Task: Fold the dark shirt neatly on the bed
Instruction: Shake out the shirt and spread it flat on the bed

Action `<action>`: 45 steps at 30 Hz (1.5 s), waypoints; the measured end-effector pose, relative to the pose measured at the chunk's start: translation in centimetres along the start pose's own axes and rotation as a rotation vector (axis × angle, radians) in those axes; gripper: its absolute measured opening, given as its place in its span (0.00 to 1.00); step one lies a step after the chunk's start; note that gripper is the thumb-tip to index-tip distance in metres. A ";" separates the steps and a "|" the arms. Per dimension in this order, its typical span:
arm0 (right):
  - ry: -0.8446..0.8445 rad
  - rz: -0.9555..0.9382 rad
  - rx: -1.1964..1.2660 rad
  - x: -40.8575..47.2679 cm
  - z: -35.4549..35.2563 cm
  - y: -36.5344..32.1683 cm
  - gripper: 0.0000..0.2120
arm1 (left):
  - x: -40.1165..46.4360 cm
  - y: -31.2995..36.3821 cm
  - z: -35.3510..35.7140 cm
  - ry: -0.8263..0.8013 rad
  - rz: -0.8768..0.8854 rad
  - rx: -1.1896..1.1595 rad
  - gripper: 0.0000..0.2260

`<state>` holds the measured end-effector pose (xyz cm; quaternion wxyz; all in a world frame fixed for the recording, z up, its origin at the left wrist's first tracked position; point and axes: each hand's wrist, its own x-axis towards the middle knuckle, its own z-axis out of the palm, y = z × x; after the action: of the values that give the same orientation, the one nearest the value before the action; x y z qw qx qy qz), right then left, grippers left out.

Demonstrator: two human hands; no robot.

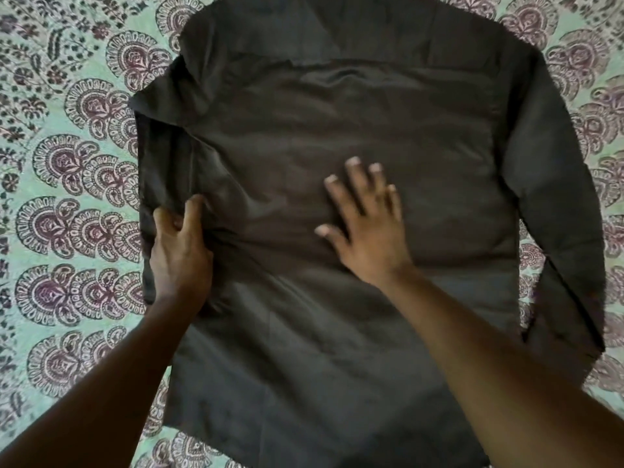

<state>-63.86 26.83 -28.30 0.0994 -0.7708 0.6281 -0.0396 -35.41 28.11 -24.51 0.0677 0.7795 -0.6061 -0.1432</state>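
Dark shirt (354, 136) lies back-up, spread on the patterned bed (67, 163). Left hand (180, 255) pinches the bunched left side; right hand (366, 224) presses flat, fingers spread. Fabric looks thin, limp, crease-prone (judgement): grip seams and edges.

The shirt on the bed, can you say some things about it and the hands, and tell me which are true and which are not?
1. The dark shirt lies spread on the patterned bedsheet. True.
2. The right hand is a fist. False: it presses flat, fingers spread.
3. The left hand grips fabric at the shirt's edge. True.
4. The shirt is folded into a small square. False: it is mostly spread out.
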 end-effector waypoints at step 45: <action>-0.053 0.238 -0.077 -9.5 1.7 -6.8 0.33 | -11.9 -7.5 -2.5 -0.245 0.074 0.020 0.26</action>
<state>-59.02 37.54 -27.97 0.0902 -0.6948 0.7133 0.0174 -30.40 41.32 -22.57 -0.0094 0.7339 -0.6395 -0.2285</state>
